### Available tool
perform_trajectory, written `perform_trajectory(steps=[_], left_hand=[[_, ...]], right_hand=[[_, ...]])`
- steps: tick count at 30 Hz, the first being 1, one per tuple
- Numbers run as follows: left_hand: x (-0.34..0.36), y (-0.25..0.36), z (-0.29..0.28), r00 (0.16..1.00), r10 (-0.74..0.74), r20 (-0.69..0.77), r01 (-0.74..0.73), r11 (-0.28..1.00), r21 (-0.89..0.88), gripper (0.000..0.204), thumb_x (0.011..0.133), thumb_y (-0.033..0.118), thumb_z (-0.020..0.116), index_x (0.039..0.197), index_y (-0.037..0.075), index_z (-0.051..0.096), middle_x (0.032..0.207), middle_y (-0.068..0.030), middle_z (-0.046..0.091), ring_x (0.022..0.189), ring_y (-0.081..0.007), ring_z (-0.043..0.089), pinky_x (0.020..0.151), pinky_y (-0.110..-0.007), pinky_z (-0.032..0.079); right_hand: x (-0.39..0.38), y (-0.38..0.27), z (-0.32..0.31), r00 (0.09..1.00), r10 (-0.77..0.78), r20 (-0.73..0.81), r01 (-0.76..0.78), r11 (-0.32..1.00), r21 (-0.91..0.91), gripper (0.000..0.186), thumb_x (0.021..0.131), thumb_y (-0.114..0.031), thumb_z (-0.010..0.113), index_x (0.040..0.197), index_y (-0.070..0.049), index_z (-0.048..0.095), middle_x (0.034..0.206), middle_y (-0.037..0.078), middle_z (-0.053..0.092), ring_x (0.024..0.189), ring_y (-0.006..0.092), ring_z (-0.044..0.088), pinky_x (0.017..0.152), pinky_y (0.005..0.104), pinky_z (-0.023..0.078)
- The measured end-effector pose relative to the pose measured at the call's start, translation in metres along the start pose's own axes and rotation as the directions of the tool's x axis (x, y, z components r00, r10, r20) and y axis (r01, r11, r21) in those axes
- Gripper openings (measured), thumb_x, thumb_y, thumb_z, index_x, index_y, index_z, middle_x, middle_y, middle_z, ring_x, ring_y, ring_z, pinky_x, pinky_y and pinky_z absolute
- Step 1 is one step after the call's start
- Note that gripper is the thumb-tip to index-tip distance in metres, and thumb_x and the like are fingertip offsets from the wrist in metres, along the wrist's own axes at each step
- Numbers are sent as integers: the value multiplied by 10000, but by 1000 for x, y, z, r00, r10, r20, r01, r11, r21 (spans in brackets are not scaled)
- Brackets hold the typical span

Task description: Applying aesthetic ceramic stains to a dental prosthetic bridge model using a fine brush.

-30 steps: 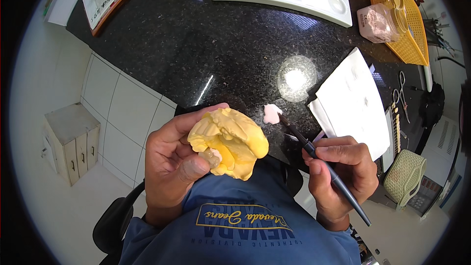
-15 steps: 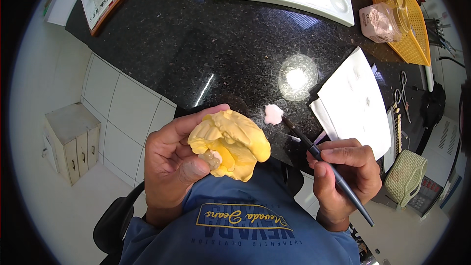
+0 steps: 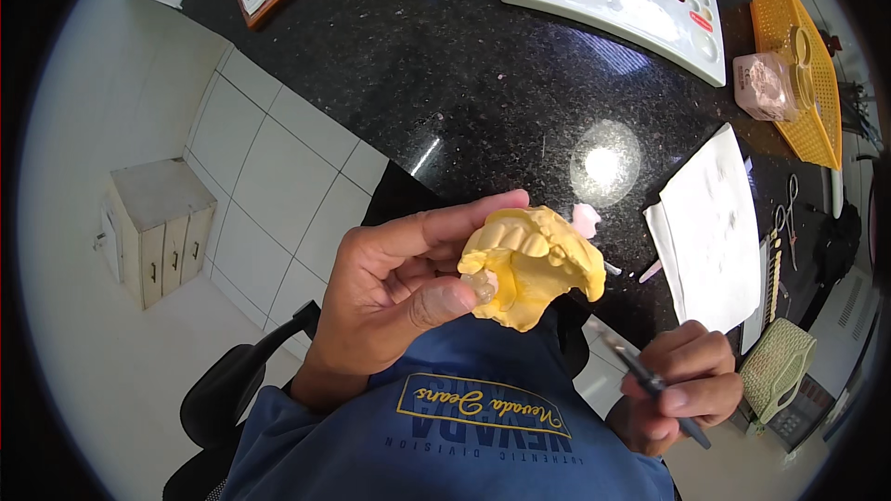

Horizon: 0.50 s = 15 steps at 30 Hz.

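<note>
My left hand (image 3: 385,301) is closed around a yellow dental cast (image 3: 534,264), tilted so that its row of teeth and hollow inner side show. By the thumb tip, a small greyish-tan tooth-like piece (image 3: 482,286) with some pink on it sits at the cast's edge. In my right hand (image 3: 689,388) is a dark-handled brush (image 3: 642,373), gripped between thumb and fingers. Its tip, a bit blurred, points up and left, apart from the cast. A dab of pink paste (image 3: 586,220) lies on the black countertop (image 3: 501,93) just beyond the cast.
A folded white paper towel (image 3: 710,232) lies at right. Farther off are a white palette (image 3: 603,14) with wells, a jar of pink powder (image 3: 763,91) and a yellow basket (image 3: 819,125). Scissor-handled forceps (image 3: 790,218) and a green woven box (image 3: 778,366) are at far right.
My right hand has drawn the brush back from the pink paste toward my body. The cast has turned, showing more of its inner side. The whole view has shifted.
</note>
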<state>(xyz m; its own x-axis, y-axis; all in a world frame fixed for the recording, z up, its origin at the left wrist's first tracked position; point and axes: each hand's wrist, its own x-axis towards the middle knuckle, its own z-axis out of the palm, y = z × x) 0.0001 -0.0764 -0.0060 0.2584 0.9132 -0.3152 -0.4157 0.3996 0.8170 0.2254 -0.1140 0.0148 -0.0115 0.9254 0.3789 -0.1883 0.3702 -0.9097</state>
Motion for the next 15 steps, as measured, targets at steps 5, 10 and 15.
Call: perform_trajectory(steps=[5,10,15], left_hand=[[-2,-1,-2,1000,28,-2,-28,1000,1,703,830,311,703,1278,-151,420,1106,-303,602,1091,-377,593,888,-456,520],[-1,-1,-8,992,31,123,-18,995,-100,527,876,93,638,1315,-108,427,1217,-234,576,1095,-246,603,927,-339,505],[-1,-1,-9,990,33,137,-18,994,-112,518,882,76,624,1316,-118,417,1204,-235,582,1091,-245,605,922,-333,508]], right_hand=[[15,1,22,981,159,108,-127,959,-253,228,683,-32,795,867,-18,662,751,150,661,650,213,679,562,287,564],[17,3,23,974,178,141,-125,940,-318,210,697,-70,803,850,-26,666,761,155,667,664,220,689,566,288,566],[16,6,24,978,157,138,-103,938,-332,185,722,-84,792,833,-21,658,751,162,665,654,220,688,556,285,565]])
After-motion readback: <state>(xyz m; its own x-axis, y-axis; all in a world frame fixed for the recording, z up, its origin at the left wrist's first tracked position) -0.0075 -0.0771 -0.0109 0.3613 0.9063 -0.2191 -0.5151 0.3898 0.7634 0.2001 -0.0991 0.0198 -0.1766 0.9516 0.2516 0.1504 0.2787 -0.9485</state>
